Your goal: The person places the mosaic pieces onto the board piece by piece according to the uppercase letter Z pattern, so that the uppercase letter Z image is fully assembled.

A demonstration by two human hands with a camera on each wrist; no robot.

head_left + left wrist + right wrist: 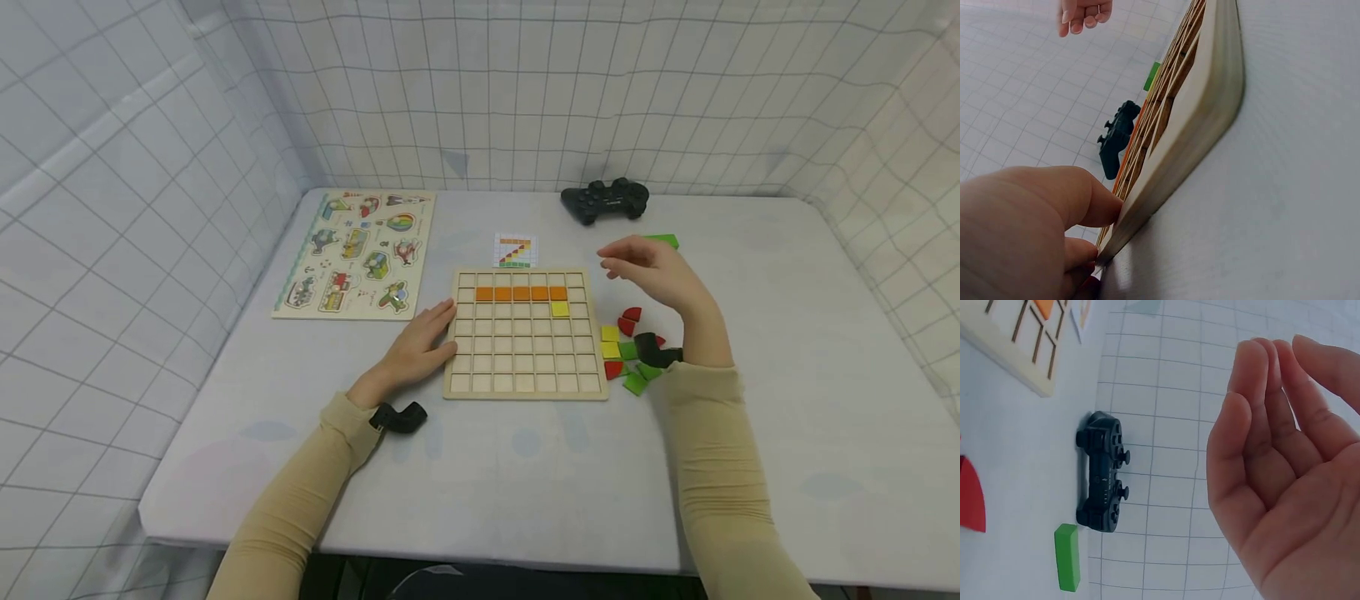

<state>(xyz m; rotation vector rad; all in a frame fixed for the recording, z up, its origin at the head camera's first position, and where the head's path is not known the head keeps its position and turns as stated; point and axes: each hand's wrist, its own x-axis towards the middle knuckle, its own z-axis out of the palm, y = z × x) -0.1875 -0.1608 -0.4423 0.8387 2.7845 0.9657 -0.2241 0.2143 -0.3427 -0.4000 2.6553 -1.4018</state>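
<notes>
White tabletop [517, 483] carried the lot. Right sleeve [712, 450] came in from the near side, close to the loose pieces. Picture puzzle board [414, 279] lay at left, apart from the work. Wooden grid board [525, 396] sat flat mid-tabletop.

Left hand [415, 343]: fingers fairly straight, laid against the board's left edge, thumb touching the rim; not wrapped round anything. Right hand [651, 271]: raised beyond the board's right side, fingers softly bent, thumb apart; nothing seen in its hold.

Black controller [606, 200] at the back. Pattern card [516, 250] just past the board's far edge. Green block [1067, 557] near the controller.

Five orange squares [521, 293] filled part of the second row; one yellow square [560, 309] sat under the rightmost. Loose yellow squares [611, 350], green pieces [636, 383] and red quarter-rounds [613, 370] crowded right of the board, some hidden by the wrist camera [658, 350].

Risks, as judged: a low right wrist could have swept loose pieces away; a left-hand shove could have slid the board into them; a hard jolt could have unseated placed squares.
</notes>
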